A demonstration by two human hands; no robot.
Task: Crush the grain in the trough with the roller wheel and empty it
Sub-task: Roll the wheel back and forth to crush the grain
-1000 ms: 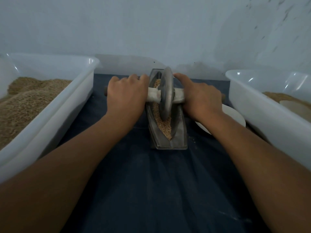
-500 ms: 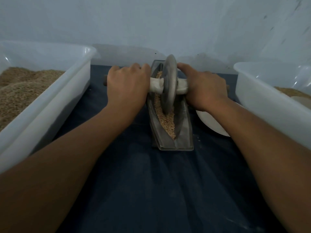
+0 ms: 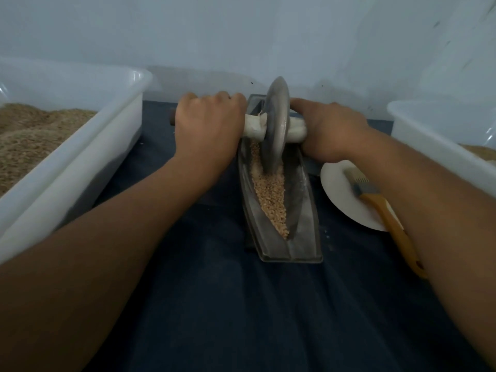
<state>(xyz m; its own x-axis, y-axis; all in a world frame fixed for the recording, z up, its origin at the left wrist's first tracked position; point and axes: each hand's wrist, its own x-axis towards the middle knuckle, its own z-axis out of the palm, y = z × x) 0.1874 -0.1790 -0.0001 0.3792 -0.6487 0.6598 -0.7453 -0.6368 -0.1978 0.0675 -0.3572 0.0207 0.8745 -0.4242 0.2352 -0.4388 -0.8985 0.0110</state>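
Your left hand [image 3: 208, 127] and right hand [image 3: 331, 130] each wrap the axle [image 3: 252, 127] either side of the wheel [image 3: 275, 124], keeping it upright at the trough's [image 3: 303, 210] 12 o'clock end over the grain [image 3: 271, 194].

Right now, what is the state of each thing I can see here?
roller wheel: upright in the trough, at its far end
trough: holding grain
grain: still inside, not emptied
left hand: grips the axle
right hand: grips the axle
left tub: filled with grain
brush: lying on the white plate, unused

Dim, bluish, soft light; wide-angle bowing at the edges.
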